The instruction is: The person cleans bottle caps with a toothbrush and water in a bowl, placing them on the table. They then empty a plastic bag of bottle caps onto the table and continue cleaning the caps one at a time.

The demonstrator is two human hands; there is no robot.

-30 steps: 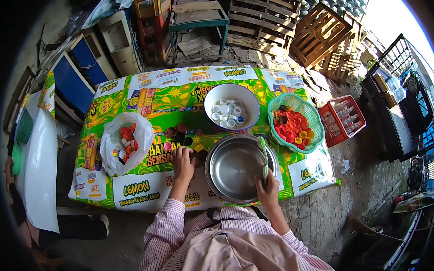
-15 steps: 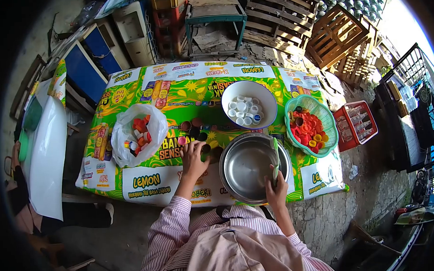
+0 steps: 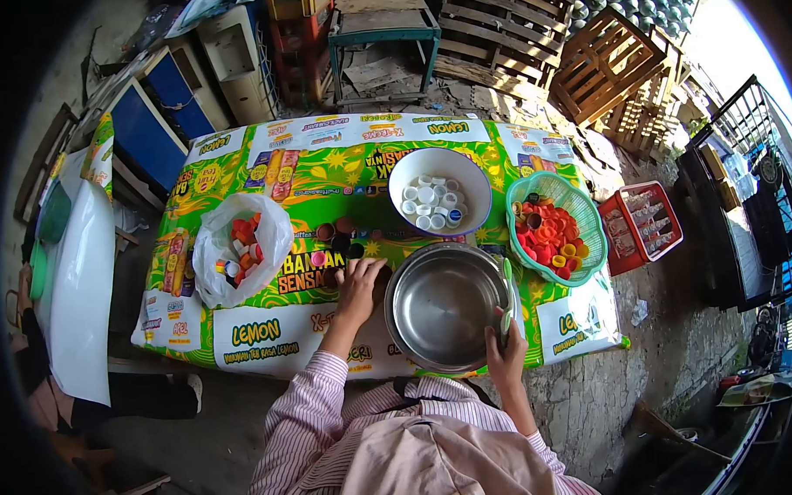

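Observation:
My left hand (image 3: 359, 286) is over the table among dark bottle caps (image 3: 340, 243), its fingers bent down and partly spread; whether a cap is under them is hidden. A pink cap (image 3: 318, 259) lies to its left. My right hand (image 3: 506, 347) is closed around a green-handled brush (image 3: 507, 283) at the right rim of an empty steel bowl (image 3: 442, 307). Behind the steel bowl, white caps fill part of a white bowl (image 3: 469, 171). Red and yellow caps (image 3: 548, 233) lie in a green basket (image 3: 598, 240) on the right. A plastic bag (image 3: 206, 254) on the left holds mixed caps.
A green printed cloth covers the table (image 3: 268, 330). Right of it stands a red crate (image 3: 618, 240). Wooden pallets (image 3: 502, 34) and a metal-framed stool (image 3: 384, 34) are behind. At far left, another person's arm (image 3: 24, 291) is beside a white panel (image 3: 83, 285).
My left hand has shifted slightly right relative to the caps, toward the steel bowl. The whole view has moved a little, so the table items appear further left. My right hand still holds the brush.

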